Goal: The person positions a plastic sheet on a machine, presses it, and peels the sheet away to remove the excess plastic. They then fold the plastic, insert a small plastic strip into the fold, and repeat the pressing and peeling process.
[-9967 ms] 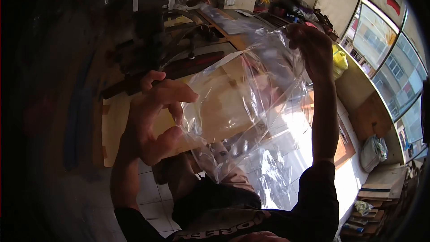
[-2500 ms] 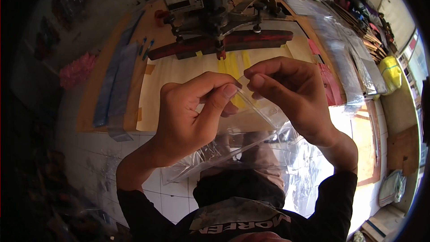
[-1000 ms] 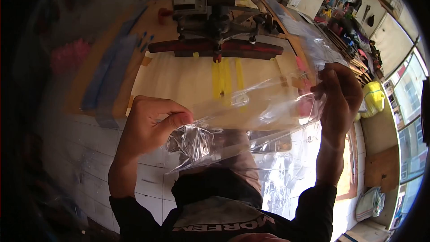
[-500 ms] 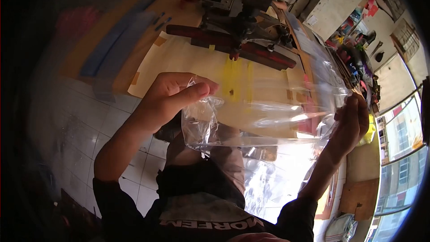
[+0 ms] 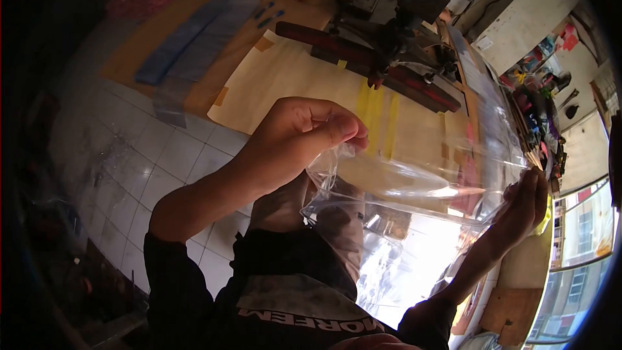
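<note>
A clear plastic bag (image 5: pixel 414 178) is stretched between the person's two hands. The left hand (image 5: pixel 301 139) pinches one bunched corner between thumb and fingers; the right hand (image 5: pixel 525 204) grips the opposite edge, well apart. Beyond them lies a tan sheet of paper (image 5: pixel 291 81) with yellow strips (image 5: pixel 376 113), under a machine with a dark red bar (image 5: pixel 369 58). White floor tiles (image 5: pixel 149 162) show lower left.

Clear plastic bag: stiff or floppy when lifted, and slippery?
Likely floppy: the clear plastic bag crumples where the left hand pinches it. Probably very light: it is thin, see-through film. Possibly slippery, given its glossy glare.
</note>
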The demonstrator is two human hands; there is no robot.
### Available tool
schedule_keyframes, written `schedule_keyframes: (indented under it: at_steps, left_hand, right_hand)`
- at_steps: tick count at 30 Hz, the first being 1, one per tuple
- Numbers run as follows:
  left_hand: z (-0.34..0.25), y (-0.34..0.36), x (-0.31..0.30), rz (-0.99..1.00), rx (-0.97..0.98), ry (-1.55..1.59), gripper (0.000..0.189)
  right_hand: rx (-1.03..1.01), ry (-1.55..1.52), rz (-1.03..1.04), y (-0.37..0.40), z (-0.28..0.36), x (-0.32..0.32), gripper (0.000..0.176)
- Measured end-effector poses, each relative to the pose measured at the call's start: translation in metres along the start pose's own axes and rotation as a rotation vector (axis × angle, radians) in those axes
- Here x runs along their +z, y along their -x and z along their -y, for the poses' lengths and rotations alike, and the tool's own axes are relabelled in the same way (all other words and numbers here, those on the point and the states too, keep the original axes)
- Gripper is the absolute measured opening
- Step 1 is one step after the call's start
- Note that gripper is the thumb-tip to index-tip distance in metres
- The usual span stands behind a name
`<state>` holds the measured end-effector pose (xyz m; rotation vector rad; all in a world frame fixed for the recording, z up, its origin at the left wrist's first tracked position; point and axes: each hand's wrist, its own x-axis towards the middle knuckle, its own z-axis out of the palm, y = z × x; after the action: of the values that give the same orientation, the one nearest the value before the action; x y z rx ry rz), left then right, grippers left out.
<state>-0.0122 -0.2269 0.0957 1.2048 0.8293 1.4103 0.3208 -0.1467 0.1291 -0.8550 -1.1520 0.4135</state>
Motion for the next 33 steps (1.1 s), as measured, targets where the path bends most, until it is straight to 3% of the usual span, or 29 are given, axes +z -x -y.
schedule_keyframes:
  at_steps: [11,19,23,25,33]
  left_hand:
    - [-0.005,-0.008,-0.003,0.108,-0.099,0.031,0.018]
    - [0.004,-0.011,-0.017,0.325,0.025,0.188,0.028]
    - [0.006,-0.012,-0.017,0.258,-0.003,0.128,0.028]
    - [0.013,-0.009,-0.015,0.114,-0.015,0.27,0.029]
    - [-0.002,-0.001,-0.012,0.071,-0.063,0.113,0.02]
  right_hand:
    - [0.042,-0.035,0.026,-0.003,-0.019,-0.011,0.015]
    - [0.052,0.031,-0.019,-0.003,-0.025,-0.002,0.015]
    - [0.051,0.024,-0.007,-0.002,-0.026,0.002,0.015]
    - [0.054,0.049,-0.012,0.002,-0.022,0.006,0.014]
    - [0.028,0.011,-0.109,0.014,-0.015,0.015,0.014]
